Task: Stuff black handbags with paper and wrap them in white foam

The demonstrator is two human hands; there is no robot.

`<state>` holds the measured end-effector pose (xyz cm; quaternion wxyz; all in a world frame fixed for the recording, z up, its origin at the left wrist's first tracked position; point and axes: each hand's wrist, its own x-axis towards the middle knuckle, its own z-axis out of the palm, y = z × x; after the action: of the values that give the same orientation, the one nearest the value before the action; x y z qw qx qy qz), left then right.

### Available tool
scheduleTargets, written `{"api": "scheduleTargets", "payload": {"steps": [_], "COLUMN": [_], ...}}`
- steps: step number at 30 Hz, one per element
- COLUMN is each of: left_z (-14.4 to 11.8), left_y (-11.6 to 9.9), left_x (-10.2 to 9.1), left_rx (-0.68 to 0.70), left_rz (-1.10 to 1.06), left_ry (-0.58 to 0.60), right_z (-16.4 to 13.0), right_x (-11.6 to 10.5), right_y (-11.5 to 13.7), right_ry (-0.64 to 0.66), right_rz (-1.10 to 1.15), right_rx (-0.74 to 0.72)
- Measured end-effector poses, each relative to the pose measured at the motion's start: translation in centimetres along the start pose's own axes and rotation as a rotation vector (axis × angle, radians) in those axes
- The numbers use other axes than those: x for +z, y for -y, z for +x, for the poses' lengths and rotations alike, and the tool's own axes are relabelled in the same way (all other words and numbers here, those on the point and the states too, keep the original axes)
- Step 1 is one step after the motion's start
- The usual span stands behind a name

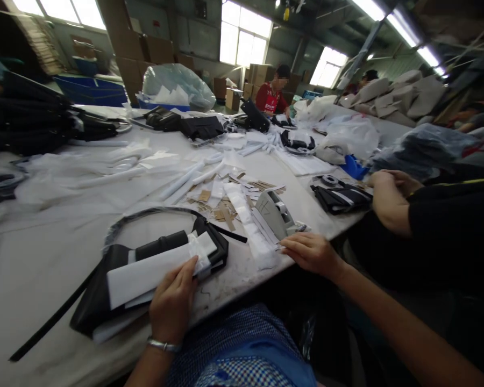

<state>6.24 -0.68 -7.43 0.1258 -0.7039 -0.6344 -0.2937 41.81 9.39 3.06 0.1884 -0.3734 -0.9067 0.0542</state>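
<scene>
Our left hand (172,301) presses on the white paper (145,275) over the black bag (105,290) at the near table (36,258) edge. Our right hand (310,251), well apart, rests flat beside the tape dispenser (275,212).

Daylight pours through the high windows (245,37) at the back, which are blown out to plain white, and ceiling strip lights (403,29) add glare at the upper right. The pale surface (56,258) is evenly lit with only soft shadows. The lower right corner is dark. Wide-angle distortion bends and stretches the edges, and far things and the corners look soft and smeared.
</scene>
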Motion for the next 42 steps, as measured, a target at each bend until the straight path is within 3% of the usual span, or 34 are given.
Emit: {"api": "scheduleTargets", "payload": {"steps": [6, 10, 13, 18, 28, 32, 38, 42], "left_z": [0.3, 0.1, -0.1, -0.1, -0.3, -0.5, -0.7, -0.7], "left_y": [-0.8, -0.8, -0.7, -0.9, -0.9, -0.9, -1.1, -1.0], "left_x": [-0.5, -0.3, 0.1, 0.3, 0.2, 0.5, 0.6, 0.6], "left_rx": [-0.1, -0.115, -0.13, -0.16, -0.03, -0.026, -0.024, -0.025], "left_rz": [-0.061, -0.105, -0.117, -0.114, -0.016, 0.001, 0.02, 0.025], "left_ry": [0.024, 0.027, 0.024, 0.007, 0.005, -0.029, -0.016, -0.029], "right_z": [10.8, 16.8, 20.3, 24.3, 27.1, 27.6, 28.9, 29.6], "right_x": [3.8, 6.8, 8.4, 10.2, 12.4, 12.1, 12.4, 13.7], "right_y": [5.8, 8.2, 9.1, 10.6, 13.0, 13.2, 11.6, 10.0], "right_ry": [0.227, 0.354, 0.53, 0.812, 1.04, 1.057, 0.881, 0.919], "right_rz": [0.108, 0.059, -0.051, -0.177, -0.36, -0.343, -0.312, -0.145], "right_rx": [-0.464, -0.669, -0.752, -0.776, -0.816, -0.787, -0.632, -0.519]}}
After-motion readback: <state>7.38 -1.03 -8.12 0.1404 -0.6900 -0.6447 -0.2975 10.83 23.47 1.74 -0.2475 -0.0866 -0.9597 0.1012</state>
